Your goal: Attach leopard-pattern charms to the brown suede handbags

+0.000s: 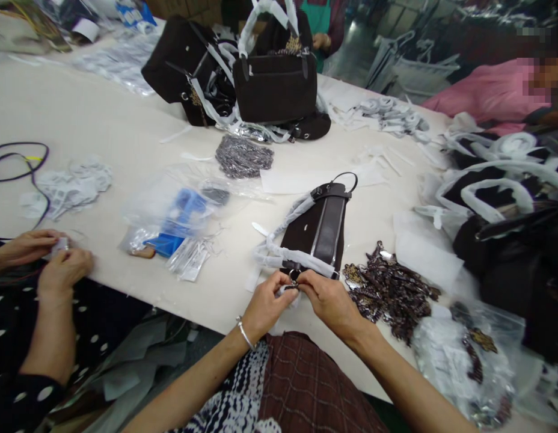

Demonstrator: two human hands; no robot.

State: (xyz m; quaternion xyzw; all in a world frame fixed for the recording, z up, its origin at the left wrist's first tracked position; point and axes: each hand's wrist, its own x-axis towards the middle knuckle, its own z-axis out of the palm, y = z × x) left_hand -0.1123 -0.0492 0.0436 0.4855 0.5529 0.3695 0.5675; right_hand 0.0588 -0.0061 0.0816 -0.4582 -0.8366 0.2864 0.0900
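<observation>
A dark brown handbag (pixel 315 231) lies on its side in front of me, its strap (pixel 301 258) wrapped in white paper. At its near end a metal ring (pixel 294 275) shows between my hands. My left hand (pixel 270 302) pinches a small dark and metallic piece below the ring, too small to name. From the other side, my right hand (pixel 328 300) closes thumb and fingertips on the fitting by the ring. Close to the right hand lies a heap of brown and gold hang charms (pixel 391 288).
Finished-looking dark bags (pixel 275 87) stand at the back, more bags (pixel 499 240) on the right. A plastic bag with blue items (pixel 184 210) lies left of centre. A co-worker's hands (pixel 65 261) hold a small white piece at far left. Clear bags (pixel 463 367) lie front right.
</observation>
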